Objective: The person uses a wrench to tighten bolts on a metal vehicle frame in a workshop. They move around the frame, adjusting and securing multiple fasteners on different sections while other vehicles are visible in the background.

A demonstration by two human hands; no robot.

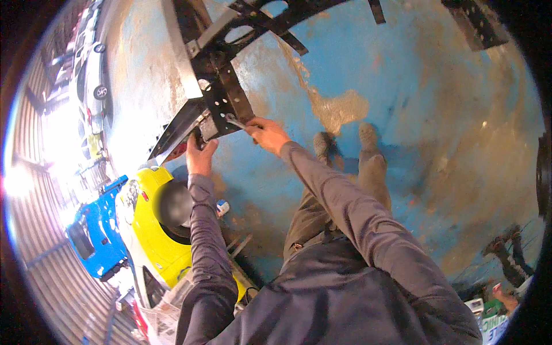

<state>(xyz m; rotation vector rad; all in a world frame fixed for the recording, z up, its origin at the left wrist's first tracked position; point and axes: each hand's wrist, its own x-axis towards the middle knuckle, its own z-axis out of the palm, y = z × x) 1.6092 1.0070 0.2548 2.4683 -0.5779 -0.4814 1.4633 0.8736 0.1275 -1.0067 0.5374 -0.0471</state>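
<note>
A black metal frame (223, 86) with round holes stands in front of me, and an angled plate (178, 129) sticks out at its lower left. My right hand (268, 135) is closed around a silver wrench (236, 122). The wrench's head meets the holed face of the frame near its lower corner. On the underside, by a pale block (207, 124), my left hand (199, 155) reaches up with its fingers curled inside the frame. Its fingertips are partly hidden, so what they pinch cannot be made out.
Curved black frame arms (270, 26) extend away at the top. A yellow car (155, 230) and a blue vehicle (98, 236) stand at the left. Dark metal parts (474, 23) lie at the far right. The blue floor (437, 115) is worn and stained.
</note>
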